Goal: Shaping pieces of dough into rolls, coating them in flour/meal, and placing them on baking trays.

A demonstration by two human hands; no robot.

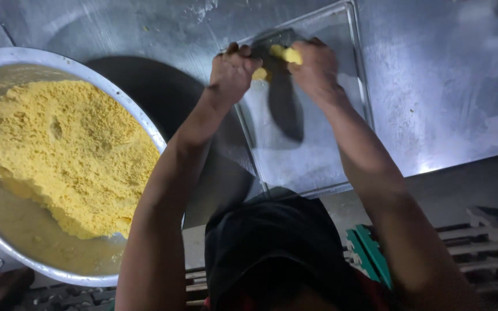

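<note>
dough (286, 55), a soft yellow lump, sits pinched between both hands at twelve o'clock, above the far edge of a flat rectangular metal tray (312, 155) on the dull steel desk (445, 80). left hand (233, 72) curls tight around one end, right hand (315, 66) clamps the other. at nine o'clock a wide round metal basin (24, 230) holds a crumbly, grainy yellow mound (64, 150).
</note>
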